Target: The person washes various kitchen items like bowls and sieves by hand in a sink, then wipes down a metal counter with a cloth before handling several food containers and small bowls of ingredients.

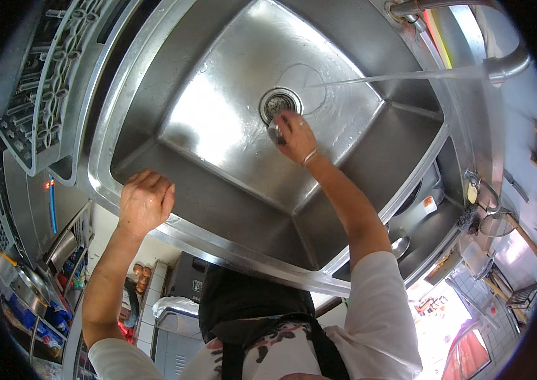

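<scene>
My right hand (298,137) reaches down into the stainless steel sink basin (230,118), a bracelet around its wrist. Its fingers hold a small round metal drain cover (275,131) at the near edge of the drain (279,104); the hand hides part of the cover. Holes show at the bottom of the drain. A thin stream of water (391,77) runs from the faucet (510,64) and lands beside the drain. My left hand (146,199) is curled into a loose fist above the sink's near left rim. Nothing shows in it, and its palm is hidden.
A grey plastic dish rack (45,109) stands left of the basin. The second basin (425,228) on the right holds a ladle (400,246) and other wares. A mesh strainer (498,223) lies beyond it. Shelves with pans (33,285) are at lower left.
</scene>
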The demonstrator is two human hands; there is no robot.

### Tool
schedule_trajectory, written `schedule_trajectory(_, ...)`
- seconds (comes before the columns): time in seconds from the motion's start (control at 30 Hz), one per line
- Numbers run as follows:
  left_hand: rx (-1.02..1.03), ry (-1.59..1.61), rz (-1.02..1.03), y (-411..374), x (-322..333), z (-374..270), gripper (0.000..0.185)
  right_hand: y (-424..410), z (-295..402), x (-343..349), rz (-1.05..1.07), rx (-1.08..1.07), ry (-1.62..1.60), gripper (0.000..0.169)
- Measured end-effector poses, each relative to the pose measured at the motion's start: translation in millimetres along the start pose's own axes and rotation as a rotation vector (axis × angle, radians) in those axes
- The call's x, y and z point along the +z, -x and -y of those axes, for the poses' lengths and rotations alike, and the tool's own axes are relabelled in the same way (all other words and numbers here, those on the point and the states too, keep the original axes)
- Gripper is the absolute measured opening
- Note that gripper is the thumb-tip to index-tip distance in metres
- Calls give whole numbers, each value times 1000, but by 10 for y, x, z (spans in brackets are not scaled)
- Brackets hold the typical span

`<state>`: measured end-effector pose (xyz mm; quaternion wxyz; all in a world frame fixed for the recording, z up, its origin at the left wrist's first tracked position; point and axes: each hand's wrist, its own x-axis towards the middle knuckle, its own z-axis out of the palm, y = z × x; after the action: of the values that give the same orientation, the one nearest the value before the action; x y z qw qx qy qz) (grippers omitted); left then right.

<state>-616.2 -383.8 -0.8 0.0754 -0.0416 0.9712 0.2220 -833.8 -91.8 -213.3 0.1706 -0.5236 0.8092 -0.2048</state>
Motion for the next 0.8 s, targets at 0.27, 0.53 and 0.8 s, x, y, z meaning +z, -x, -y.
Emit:
schedule_trajectory(0.27, -1, 14, -7, -23, 5, -4, 10, -355, -145, 99, -94, 176, 5, 80)
schedule_trajectory(0.53, 1, 1, -4, -21, 3, -9, 10, -183, -68, 287, -107, 240, 193, 65)
schedule_trajectory(0.8, 24, 9, -61, -11, 17, -17, 10, -194, 213, 302, 148, 311, 336, 61)
